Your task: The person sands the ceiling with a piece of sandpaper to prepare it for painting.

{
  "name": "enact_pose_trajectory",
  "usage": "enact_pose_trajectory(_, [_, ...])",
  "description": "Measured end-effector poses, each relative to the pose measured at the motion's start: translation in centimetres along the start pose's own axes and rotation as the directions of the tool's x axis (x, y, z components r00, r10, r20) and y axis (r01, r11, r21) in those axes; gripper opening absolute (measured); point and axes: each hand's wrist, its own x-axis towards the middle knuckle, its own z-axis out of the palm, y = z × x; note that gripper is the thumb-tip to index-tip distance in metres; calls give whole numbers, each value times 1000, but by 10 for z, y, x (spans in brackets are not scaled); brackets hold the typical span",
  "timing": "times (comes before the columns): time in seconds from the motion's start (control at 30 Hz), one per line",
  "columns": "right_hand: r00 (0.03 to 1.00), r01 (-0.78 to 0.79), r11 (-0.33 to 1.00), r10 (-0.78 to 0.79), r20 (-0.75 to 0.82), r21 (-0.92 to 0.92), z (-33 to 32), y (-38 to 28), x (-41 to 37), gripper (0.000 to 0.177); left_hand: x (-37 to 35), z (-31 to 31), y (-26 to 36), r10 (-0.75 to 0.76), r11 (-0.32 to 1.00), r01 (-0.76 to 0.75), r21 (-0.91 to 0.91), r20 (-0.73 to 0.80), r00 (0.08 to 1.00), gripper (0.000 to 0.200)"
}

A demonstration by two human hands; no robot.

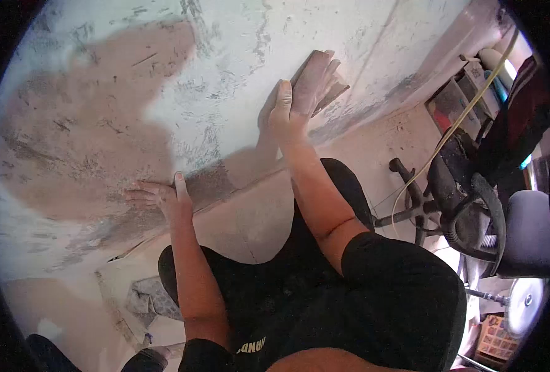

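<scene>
My right hand (299, 99) presses a brown sheet, which looks like sandpaper (319, 62), flat against the patchy white wall (225, 68). The sheet's edges stick out above and beside my fingers. Lower down and to the left, my left hand (163, 197) rests on the same wall with its fingers spread and nothing in it. Dark scuffs and smears mark the wall around both hands, and my shadow falls across its left part.
An office chair (467, 204) stands at the right, with a yellow cable (445, 136) hanging in front. Boxes (454, 102) sit at the upper right and a round white disc (526, 301) lower right. A crumpled cloth or bag (154, 299) lies on the floor; another person's dark-clothed leg shows lower left.
</scene>
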Motion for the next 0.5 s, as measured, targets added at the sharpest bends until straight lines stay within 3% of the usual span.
enact_pose_trajectory(0.13, [996, -75, 997, 74, 45, 24, -5, -7, 4, 67, -1, 0, 2, -28, 999, 27, 29, 19, 999, 106])
enact_pose_trajectory(0.33, [996, -65, 997, 63, 56, 41, -4, 0, 1, 69, -2, 1, 7, -108, 994, 109, -6, 27, 994, 102])
enact_pose_trajectory(0.4, [995, -79, 996, 76, 64, 44, -6, -2, 1, 69, -3, -2, 1, -197, 888, 334, -315, 396, 897, 101])
enact_pose_trajectory(0.5, [993, -112, 993, 110, 51, 48, -7, -2, 3, 67, -4, 30, -43, -162, 958, 241, -154, 401, 901, 96])
